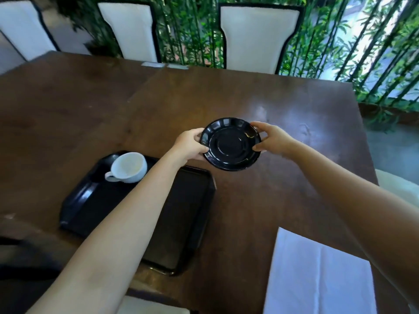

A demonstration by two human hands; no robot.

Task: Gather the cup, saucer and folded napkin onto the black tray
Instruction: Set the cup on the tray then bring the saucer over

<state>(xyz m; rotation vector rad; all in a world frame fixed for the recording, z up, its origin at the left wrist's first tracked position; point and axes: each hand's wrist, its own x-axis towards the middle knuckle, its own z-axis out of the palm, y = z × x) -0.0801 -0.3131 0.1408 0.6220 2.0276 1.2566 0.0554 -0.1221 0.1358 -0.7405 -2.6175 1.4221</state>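
A glossy black saucer (230, 145) hangs tilted above the brown table, to the right of the tray's far corner. My left hand (190, 145) grips its left rim and my right hand (271, 138) grips its right rim. The black tray (188, 214) lies at the near left, partly under my left forearm. A white cup (128, 167) stands on the tray's far left end, handle toward the near left. The white folded napkin (317, 277) lies flat at the table's near right edge, off the tray.
The dark wooden table (90, 105) stretches far and left. Three white chairs with black trim, such as the right one (256, 35), stand along the far edge. Green bamboo (362, 53) fills the back and right. Two small white cards (165, 65) lie at the far edge.
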